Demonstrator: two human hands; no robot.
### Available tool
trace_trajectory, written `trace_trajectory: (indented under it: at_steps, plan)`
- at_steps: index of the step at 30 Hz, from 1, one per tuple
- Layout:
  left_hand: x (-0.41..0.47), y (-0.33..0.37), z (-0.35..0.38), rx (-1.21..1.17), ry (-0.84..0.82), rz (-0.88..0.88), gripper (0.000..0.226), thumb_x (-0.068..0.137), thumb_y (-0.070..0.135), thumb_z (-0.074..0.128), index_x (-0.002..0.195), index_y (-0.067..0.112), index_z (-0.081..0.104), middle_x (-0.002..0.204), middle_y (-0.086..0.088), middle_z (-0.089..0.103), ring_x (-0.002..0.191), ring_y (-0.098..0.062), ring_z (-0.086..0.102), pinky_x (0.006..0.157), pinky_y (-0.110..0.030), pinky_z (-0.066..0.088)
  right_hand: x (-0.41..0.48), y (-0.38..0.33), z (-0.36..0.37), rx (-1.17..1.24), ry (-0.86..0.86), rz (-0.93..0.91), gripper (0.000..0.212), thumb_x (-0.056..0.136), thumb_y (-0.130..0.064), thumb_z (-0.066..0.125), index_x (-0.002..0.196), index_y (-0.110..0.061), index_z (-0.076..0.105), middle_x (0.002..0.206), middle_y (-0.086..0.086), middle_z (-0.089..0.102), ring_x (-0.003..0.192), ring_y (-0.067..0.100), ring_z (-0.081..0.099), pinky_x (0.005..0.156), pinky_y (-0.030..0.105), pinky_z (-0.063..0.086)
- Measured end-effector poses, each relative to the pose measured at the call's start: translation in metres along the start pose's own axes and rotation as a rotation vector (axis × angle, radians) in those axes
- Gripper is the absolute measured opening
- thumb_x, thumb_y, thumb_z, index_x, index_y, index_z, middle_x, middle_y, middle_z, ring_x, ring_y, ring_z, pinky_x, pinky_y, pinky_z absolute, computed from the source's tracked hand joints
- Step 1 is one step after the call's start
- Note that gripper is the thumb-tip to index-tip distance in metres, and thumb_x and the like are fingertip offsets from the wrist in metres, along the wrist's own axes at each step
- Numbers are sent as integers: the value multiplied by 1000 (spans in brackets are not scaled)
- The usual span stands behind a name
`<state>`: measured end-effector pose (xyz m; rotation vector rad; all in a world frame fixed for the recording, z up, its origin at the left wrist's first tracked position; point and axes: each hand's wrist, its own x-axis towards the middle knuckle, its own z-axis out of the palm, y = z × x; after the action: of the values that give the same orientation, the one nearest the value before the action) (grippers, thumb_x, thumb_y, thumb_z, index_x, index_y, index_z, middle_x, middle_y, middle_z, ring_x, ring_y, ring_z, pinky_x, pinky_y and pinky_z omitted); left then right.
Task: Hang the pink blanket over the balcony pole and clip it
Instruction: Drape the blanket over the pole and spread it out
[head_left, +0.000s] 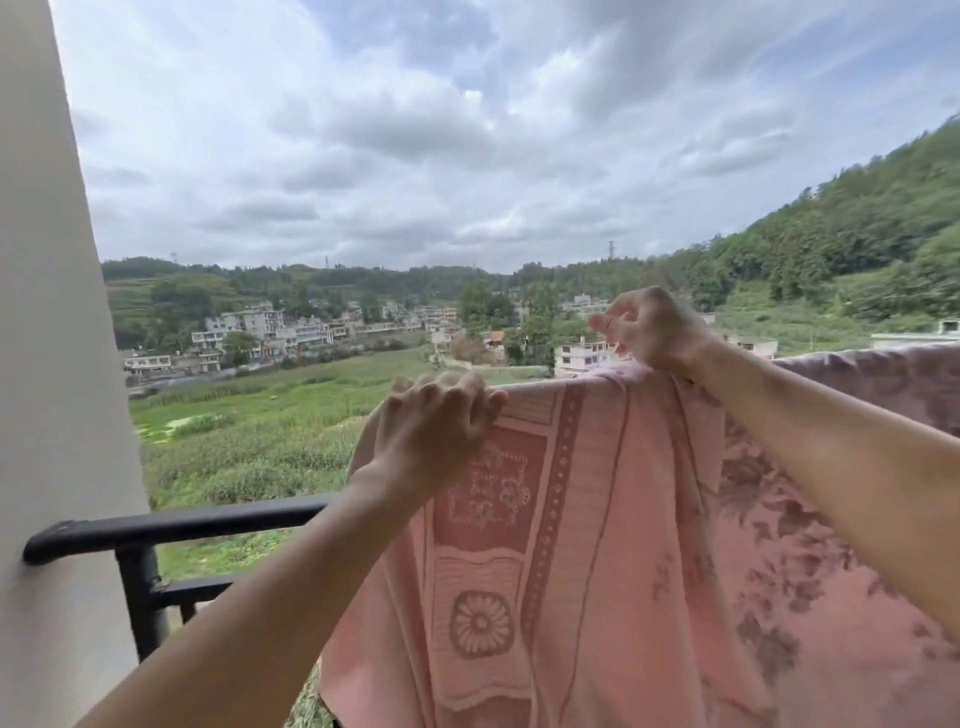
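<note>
both hands at pink blanket edge

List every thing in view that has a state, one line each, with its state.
pink blanket: draped over the pole, hanging down, no clip visible on it.
left hand: fingers curled over the blanket's top edge, gripping it.
right hand: raised at the top edge, fingers pinched together; what they hold cannot be told.
floral blanket: hanging beside the pink one.
black railing: bare.
</note>
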<state>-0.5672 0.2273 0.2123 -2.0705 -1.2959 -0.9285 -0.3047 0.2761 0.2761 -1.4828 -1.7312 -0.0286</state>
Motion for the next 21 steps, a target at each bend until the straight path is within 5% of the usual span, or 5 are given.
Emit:
trace_trajectory:
  at_steps: [4,9,14,17,21]
  plan:
    - [5,5,5,-28,89,-114,40,97,45,34,87,18,62,95,-2,66,78,-17,56,79,-34,39,-29,51,-38,-161,316,6,50,91,-59,46,116,-19,62,115,4,68,95,24,65,76,31,50]
    - [29,87,21,-209,48,20,37,96,44,42,121,20,54,122,-4,58,108,-20,52,93,-38,37,-66,116,-66,-253,129,111,84,82,-80,21,132,-21,53,137,7,56,118,30,56,92,39,47]
    - [44,119,46,-62,48,21,57,96,56,22,134,18,43,94,1,69,80,-17,63,83,-34,42,-81,159,-90,-454,148,14,81,83,-74,5,115,-22,59,126,13,59,113,30,52,90,41,38]
    - [43,110,43,-29,94,-44,54,97,53,25,122,15,54,74,0,67,58,-16,55,65,-30,42,-69,214,-128,-465,162,180,98,77,-81,-1,121,-18,59,130,17,57,118,34,51,97,43,39]
    - [38,111,41,19,90,-140,51,94,53,22,78,17,55,74,-2,60,64,-20,51,66,-32,38,-51,265,-161,-470,145,284,106,69,-85,-3,129,-23,58,136,16,55,123,36,50,99,42,38]
